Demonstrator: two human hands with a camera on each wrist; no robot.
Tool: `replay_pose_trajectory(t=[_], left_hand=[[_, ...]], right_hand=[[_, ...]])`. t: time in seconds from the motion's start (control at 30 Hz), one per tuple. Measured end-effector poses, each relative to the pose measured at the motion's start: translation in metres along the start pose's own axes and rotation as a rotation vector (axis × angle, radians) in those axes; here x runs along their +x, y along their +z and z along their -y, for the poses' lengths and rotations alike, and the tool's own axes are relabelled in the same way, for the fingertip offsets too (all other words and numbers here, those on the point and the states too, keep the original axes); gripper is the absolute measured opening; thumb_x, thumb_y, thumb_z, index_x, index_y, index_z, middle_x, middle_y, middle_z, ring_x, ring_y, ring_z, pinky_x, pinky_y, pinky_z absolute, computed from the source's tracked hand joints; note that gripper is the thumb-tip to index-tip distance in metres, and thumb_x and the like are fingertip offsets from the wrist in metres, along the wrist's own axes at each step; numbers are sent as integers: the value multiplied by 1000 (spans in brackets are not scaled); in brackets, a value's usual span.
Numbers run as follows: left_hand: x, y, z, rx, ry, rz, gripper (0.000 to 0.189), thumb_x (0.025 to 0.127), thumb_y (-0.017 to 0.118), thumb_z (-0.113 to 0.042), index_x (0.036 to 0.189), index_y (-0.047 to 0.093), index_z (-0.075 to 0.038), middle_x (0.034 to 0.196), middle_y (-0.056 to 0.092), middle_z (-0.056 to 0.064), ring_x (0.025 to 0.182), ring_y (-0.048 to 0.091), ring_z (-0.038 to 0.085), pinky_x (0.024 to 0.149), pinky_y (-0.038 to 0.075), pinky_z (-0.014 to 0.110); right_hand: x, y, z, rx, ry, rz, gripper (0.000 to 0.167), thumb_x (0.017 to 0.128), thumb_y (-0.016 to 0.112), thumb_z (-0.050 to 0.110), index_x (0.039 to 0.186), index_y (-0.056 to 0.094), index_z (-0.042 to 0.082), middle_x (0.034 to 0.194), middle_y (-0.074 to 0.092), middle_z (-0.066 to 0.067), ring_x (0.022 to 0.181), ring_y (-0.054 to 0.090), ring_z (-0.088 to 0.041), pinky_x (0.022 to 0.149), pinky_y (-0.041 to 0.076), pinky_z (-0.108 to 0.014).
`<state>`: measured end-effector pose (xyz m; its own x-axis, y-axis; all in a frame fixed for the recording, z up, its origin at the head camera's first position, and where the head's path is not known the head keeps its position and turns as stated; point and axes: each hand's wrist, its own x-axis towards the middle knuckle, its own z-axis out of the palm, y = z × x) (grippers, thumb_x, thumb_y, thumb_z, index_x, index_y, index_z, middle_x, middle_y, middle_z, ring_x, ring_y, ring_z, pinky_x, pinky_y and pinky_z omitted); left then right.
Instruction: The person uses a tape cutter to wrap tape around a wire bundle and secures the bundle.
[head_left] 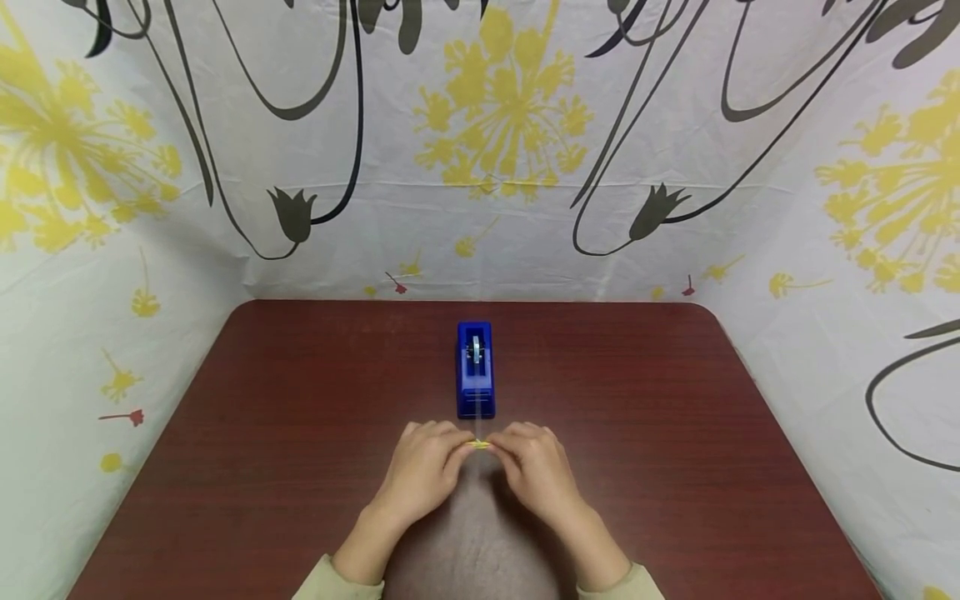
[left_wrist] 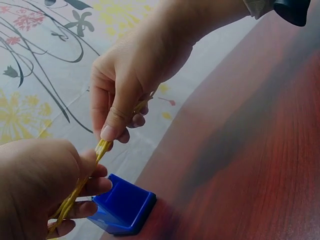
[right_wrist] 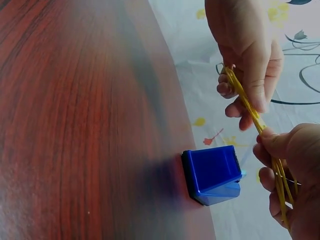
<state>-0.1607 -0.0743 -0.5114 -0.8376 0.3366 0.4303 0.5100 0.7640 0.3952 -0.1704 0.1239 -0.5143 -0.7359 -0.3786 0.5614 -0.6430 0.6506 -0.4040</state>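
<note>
A thin bundle of yellow cord point(head_left: 478, 444) is pinched between thumb and fingers of my left hand point(head_left: 423, 468) and my right hand point(head_left: 536, 468). The two hands hold it side by side, nearly touching. In the right wrist view the yellow strands point(right_wrist: 242, 97) run through both hands, with looped ends near the palms. A strip of clear tape point(head_left: 478, 427) stretches from the blue tape dispenser point(head_left: 475, 383) to the bundle's middle. Something whitish and clear, apparently tape point(left_wrist: 101, 146), shows on the strands between the thumbs. Fingers hide much of the bundle.
The dispenser stands on a dark red wooden table point(head_left: 337, 375), just beyond the hands, its tape roll point(head_left: 476, 350) toward the far end. Around the table hangs a white cloth point(head_left: 480, 242) with yellow and grey floral prints.
</note>
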Motion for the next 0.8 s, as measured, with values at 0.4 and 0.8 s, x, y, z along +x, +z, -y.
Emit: replay_pose_trajectory(t=[0.4, 0.8], left_hand=[[-1, 9, 5, 10, 63, -132, 8, 82, 83, -14, 90, 81, -16, 80, 69, -7, 69, 61, 12, 69, 40, 33], [-2, 17, 7, 21, 104, -213, 13, 79, 84, -10, 91, 81, -15, 80, 69, -7, 69, 61, 13, 68, 41, 31]], right_hand=[[2, -2, 1, -7, 53, 50, 8, 84, 83, 11, 91, 80, 15, 79, 68, 9, 67, 56, -3, 59, 48, -23], [3, -2, 7, -35, 171, 77, 3, 86, 81, 14, 88, 81, 16, 76, 68, 11, 67, 55, -3, 58, 46, -24]])
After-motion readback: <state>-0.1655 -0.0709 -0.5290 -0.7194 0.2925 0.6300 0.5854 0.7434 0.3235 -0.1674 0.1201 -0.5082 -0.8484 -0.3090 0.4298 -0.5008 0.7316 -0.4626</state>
